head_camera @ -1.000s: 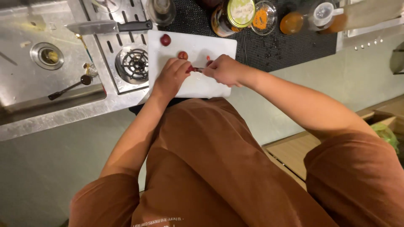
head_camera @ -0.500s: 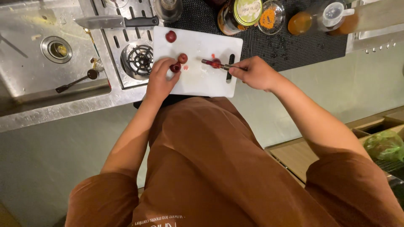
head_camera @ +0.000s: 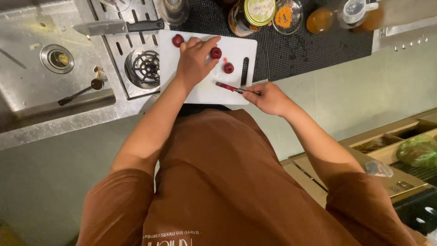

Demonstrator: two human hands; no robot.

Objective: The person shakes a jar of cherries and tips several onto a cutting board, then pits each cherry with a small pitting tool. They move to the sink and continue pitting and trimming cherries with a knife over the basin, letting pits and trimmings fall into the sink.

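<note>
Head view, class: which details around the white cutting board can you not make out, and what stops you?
- Small knife: handle hidden inside the right hand.
- Red fruit at the left hand: kind too small to tell; the fingers partly cover it.
- Jars behind the cutting board: cut off by the top edge.

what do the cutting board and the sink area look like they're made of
The cutting board looks like white plastic: smooth, matte, uniform, with a slot handle cut through it. The sink and drainer look like brushed stainless steel: grey, with dull reflections and pressed slots. Both are judged by look alone.
</note>
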